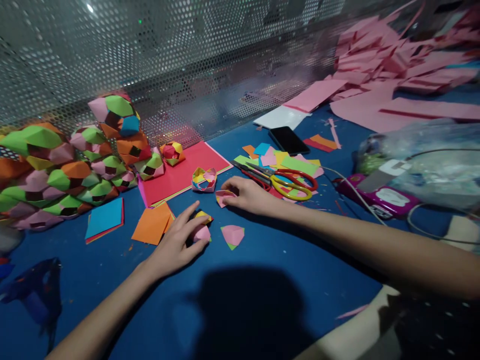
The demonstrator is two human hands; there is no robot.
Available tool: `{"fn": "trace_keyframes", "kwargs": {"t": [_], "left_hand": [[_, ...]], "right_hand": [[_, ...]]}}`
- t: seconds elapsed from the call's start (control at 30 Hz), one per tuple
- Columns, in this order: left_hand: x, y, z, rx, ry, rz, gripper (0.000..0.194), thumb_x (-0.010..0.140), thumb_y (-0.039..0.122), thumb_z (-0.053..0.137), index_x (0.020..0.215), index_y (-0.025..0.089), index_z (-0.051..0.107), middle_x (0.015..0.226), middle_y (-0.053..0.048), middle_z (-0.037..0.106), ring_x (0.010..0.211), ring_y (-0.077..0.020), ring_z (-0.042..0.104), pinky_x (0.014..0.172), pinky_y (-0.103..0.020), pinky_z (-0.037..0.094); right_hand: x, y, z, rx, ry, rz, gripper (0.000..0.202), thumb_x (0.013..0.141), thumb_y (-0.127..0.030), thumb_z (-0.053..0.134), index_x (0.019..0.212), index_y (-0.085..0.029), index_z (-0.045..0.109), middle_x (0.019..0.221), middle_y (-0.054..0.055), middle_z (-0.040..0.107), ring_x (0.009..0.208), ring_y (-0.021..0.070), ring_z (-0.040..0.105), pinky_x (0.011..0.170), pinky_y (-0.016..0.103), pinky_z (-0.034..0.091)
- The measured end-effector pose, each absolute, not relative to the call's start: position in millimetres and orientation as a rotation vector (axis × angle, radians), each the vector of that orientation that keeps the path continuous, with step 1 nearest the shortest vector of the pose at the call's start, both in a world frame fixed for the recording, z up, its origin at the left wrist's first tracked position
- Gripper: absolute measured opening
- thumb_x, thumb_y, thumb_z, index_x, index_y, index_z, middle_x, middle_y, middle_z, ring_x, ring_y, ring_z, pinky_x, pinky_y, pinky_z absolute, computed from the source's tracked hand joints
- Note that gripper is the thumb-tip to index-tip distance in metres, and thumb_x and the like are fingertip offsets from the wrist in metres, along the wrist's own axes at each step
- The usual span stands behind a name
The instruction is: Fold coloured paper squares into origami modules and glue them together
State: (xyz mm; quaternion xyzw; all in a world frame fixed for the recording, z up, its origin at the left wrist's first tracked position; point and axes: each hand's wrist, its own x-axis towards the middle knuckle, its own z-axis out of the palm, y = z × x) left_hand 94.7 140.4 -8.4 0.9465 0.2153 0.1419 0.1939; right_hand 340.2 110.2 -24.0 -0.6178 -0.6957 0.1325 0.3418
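Note:
My right hand [245, 194] pinches a small folded pink paper piece [222, 198] between thumb and fingers, just above the blue table. Fingers spread, my left hand [180, 243] rests over folded pink and yellow paper pieces [201, 233], partly hiding them. In front of the hands lies another folded pink piece with green corners [233, 235]. A little paper ring of yellow, pink and blue [204, 179] stands behind them. Left of my left hand are orange paper squares [152, 223].
Joined paper balls [67, 180] are heaped at the left, near blue sheets [105, 219] and a glue gun [35, 292]. Scissors [292, 184], a phone [288, 140] and paper scraps lie behind my right hand. Pink paper [397, 65] and a purple device [382, 196] sit right.

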Motion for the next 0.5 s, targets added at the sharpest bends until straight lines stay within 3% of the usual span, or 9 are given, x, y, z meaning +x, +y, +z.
{"fn": "trace_keyframes", "kwargs": {"t": [0.27, 0.5], "left_hand": [[96.1, 150.8, -12.2, 2.688, 0.596, 0.46, 0.031, 0.086, 0.025, 0.05, 0.117, 0.023, 0.055, 0.137, -0.012, 0.042, 0.124, -0.0226, 0.044, 0.099, -0.041, 0.042], [96.2, 157.5, -11.2, 2.818, 0.727, 0.511, 0.036, 0.086, 0.027, 0.05, 0.122, 0.024, 0.052, 0.14, -0.013, 0.039, 0.124, -0.0245, 0.044, 0.096, -0.042, 0.045]], "right_hand": [[350.5, 93.3, -27.0, -1.414, -2.388, -0.351, 0.026, 0.093, -0.022, 0.035, 0.094, -0.013, 0.06, 0.092, 0.011, 0.055, 0.076, 0.017, 0.048, 0.067, 0.03, 0.033], [348.9, 72.8, -4.7, -1.426, -2.422, -0.037, 0.037, 0.087, -0.048, 0.047, 0.098, -0.015, 0.061, 0.103, 0.01, 0.056, 0.09, 0.0196, 0.051, 0.08, 0.034, 0.038]]}}
